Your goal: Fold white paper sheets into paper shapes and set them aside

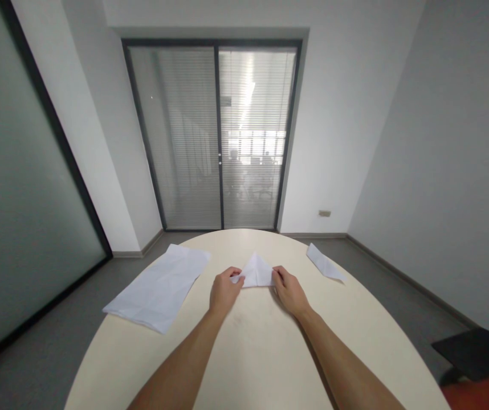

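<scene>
A folded sheet of white paper (256,272), triangular with its point facing away from me, is held at the middle of the table. My left hand (226,289) pinches its left corner between thumb and fingers. At the right corner, my right hand (289,289) grips the paper the same way, with its fingertips curled over the edge. A crease runs down the middle of the triangle. The paper's outer corners are partly hidden by my fingers.
Creased white sheets (163,287) lie at the table's left edge. A narrow folded paper strip (325,264) rests at the right edge. The pale round table (253,353) stands before glass sliding doors (219,136). A black chair part (477,350) is at lower right.
</scene>
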{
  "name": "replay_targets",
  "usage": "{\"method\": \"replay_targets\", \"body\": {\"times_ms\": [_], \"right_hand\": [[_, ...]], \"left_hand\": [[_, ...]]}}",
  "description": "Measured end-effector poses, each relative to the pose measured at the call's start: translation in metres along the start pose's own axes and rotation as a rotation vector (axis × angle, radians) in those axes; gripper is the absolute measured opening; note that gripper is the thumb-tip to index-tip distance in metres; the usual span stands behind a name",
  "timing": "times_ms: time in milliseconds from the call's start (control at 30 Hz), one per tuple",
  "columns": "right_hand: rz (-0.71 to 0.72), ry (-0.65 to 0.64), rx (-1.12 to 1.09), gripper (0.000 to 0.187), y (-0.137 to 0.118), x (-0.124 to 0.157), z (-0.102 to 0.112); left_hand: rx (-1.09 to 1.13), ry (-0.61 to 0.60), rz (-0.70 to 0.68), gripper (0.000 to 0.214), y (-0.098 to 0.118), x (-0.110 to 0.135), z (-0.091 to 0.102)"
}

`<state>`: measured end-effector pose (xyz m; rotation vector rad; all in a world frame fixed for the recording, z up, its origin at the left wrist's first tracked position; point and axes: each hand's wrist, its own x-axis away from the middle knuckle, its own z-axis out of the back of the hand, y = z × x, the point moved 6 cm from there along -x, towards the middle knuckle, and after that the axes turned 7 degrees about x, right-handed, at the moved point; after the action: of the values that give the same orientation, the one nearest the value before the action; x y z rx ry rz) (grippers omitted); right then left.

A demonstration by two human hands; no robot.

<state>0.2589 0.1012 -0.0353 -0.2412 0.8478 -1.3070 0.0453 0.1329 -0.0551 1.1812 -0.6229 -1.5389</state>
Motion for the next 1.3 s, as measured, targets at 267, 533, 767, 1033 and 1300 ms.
{"method": "replay_targets", "body": {"times_ms": [267,533,767,1033,1300], "right_hand": [[0.006,-0.032,0.011,0.035,-0.003,0.000,-0.001],[0.022,-0.057,0.013,0.034,-0.002,0.000,-0.004],[0.017,-0.059,0.016,0.034,-0.003,0.001,-0.003],[0.025,-0.055,0.011,0.033,-0.003,0.000,-0.004],[0.010,-0.003,-0.003,0.034,-0.002,0.000,-0.003]], "left_hand": [[0.028,-0.001,-0.041,0.008,-0.003,-0.001,-0.002],[0.056,-0.026,-0.084,0.006,-0.003,0.000,-0.006],[0.022,-0.029,-0.099,0.007,-0.002,0.001,-0.007],[-0.033,-0.037,-0.101,0.004,0.004,0.004,-0.004],[-0.112,-0.003,-0.154,0.020,0.012,0.007,0.000]]}}
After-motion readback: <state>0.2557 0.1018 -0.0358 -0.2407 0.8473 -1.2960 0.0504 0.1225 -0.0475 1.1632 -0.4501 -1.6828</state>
